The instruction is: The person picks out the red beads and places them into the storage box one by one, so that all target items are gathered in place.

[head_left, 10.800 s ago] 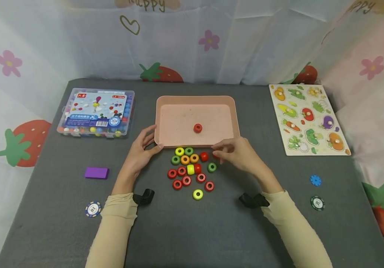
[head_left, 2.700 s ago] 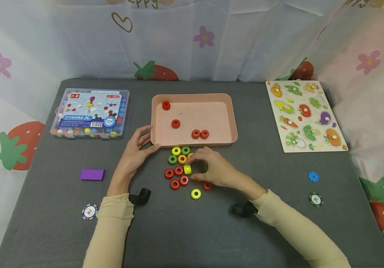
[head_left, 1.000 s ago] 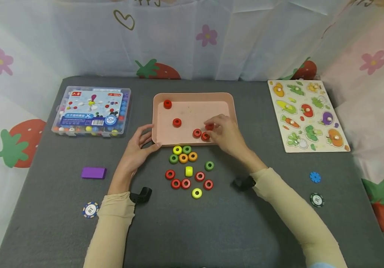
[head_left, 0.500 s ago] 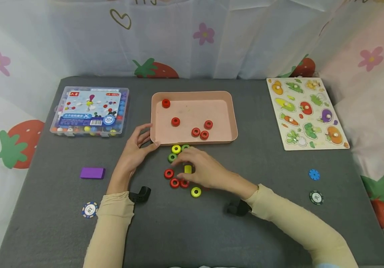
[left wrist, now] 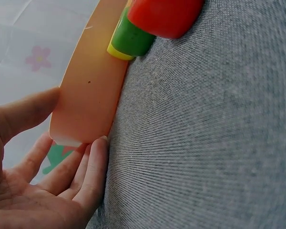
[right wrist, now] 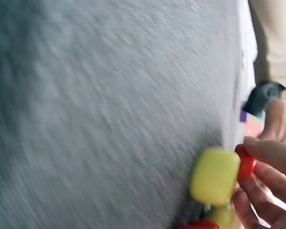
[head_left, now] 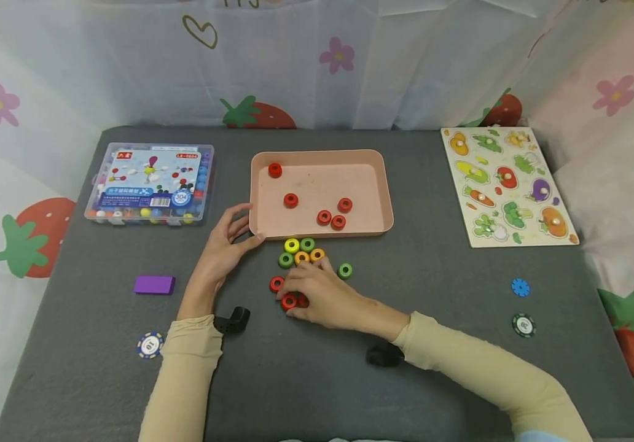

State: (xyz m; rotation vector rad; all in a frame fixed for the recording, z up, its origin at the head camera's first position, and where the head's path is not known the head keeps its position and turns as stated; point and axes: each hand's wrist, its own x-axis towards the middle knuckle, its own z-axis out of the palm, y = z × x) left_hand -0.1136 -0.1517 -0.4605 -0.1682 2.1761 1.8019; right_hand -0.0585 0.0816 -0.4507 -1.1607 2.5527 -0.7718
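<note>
My left hand (head_left: 223, 252) rests at the front left corner of the pink tray (head_left: 344, 166). In the left wrist view its thumb touches the tray's front wall (left wrist: 86, 86), and its fingers lie extended along the left side. Several red beads (head_left: 290, 201) lie in the tray. Below it my right hand (head_left: 325, 298) pinches a red bead (right wrist: 246, 162) between thumb and fingers. Another red bead (head_left: 276, 283) lies beside those fingers. A yellow bead (right wrist: 214, 176) stands close by, hidden under the hand in the head view. Green beads (head_left: 344, 271) and orange beads (head_left: 317, 255) lie nearer the tray.
A clear box of coloured balls (head_left: 151, 184) stands at the back left, a vegetable puzzle board (head_left: 510, 190) at the back right. A purple block (head_left: 154, 285) and a poker chip (head_left: 150, 345) lie left; a blue disc (head_left: 520, 287) and dark chip (head_left: 524, 325) right.
The red beads in the tray have grown from one to several. My right hand released one there, then came back to the pile and took another red bead. The left hand stayed.
</note>
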